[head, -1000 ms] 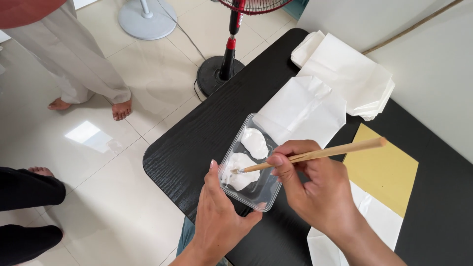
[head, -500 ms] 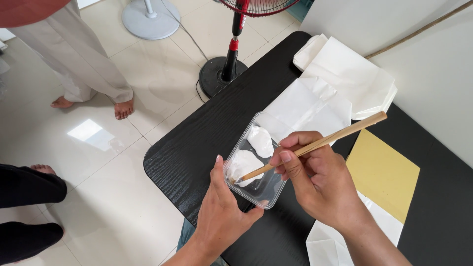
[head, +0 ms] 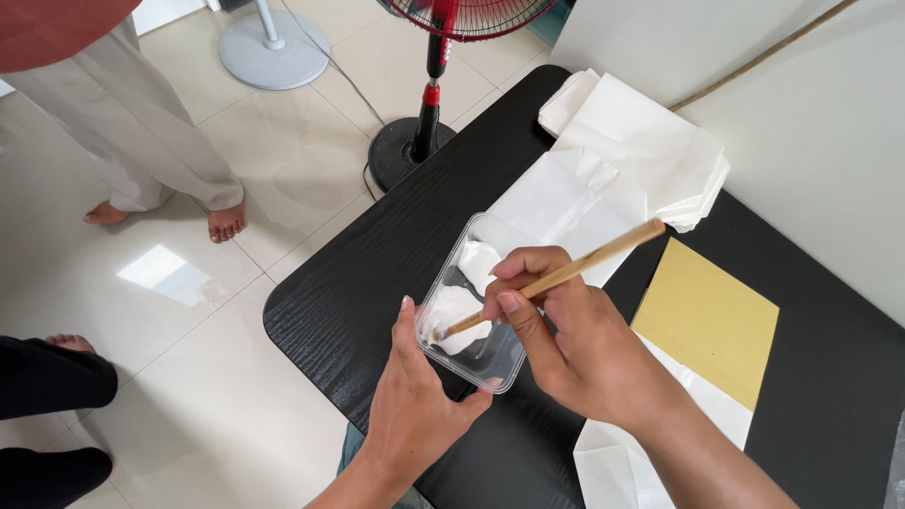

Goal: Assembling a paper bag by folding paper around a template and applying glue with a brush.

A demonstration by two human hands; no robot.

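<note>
Clear plastic tray [head: 476, 320] sits near the black table's [head: 377, 283] front edge, left hand [head: 415, 396] cupping its near corner. Right hand [head: 575, 344] pinches a wooden brush [head: 566, 271], tip in white paste. Tray probably light, flexible; best gripped by the rim.

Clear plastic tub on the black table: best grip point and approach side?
Grip the clear tub across its near short end, from the table-edge side, as the left hand does. The brush in the right hand enters from the right, and paste fills the inside.
</note>
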